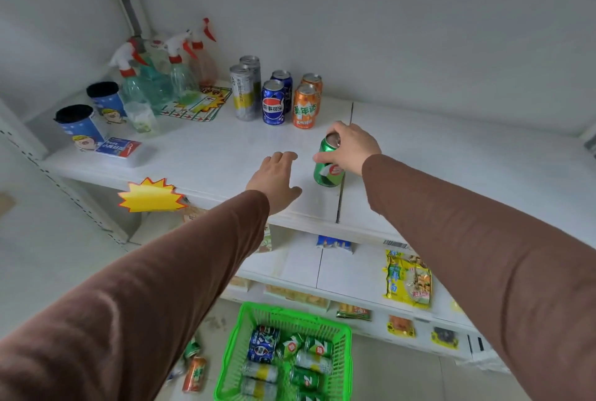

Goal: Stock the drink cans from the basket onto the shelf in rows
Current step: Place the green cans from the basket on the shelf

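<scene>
Head view: the right hand (350,146) came in from four o'clock and its grip was curled over the top of a green can (328,165), thumb on the near side, the can upright on the white shelf (209,155) by the seam between two panels. The left hand (276,179) lay just at nine o'clock of that can, fingers straight and spread wide, holding nothing, low over the shelf; touching or not, I could not tell. At twelve o'clock stood the rows: two tall silver cans (245,91), two blue cans (274,104), two orange cans (304,105), each pair one behind the other. Out at ten o'clock were the spray bottles (154,75) and two blue cups (80,126) with dark tops. Down at six o'clock, the green basket (232,365) sat on the floor, holding green, blue and silver-yellow cans lying on their sides. An orange can on the floor (194,373) lay just at nine o'clock of the basket.
</scene>
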A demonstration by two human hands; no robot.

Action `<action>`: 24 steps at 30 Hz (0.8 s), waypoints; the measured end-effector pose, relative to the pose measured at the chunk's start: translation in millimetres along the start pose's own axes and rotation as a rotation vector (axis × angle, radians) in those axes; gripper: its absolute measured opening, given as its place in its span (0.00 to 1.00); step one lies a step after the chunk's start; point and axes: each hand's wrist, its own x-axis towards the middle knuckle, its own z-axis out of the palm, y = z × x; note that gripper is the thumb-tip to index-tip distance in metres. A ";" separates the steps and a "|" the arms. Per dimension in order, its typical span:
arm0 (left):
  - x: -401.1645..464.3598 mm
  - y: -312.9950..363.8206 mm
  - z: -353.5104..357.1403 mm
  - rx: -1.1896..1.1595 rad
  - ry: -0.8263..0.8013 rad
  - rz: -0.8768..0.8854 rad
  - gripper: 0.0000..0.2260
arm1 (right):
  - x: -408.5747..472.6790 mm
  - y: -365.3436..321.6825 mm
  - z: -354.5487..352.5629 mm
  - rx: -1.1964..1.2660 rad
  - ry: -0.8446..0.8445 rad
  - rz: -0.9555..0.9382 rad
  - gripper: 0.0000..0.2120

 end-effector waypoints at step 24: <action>76.3 -21.3 41.2 -0.065 -0.082 0.004 0.30 | 29.4 30.7 97.0 0.519 0.313 0.329 0.41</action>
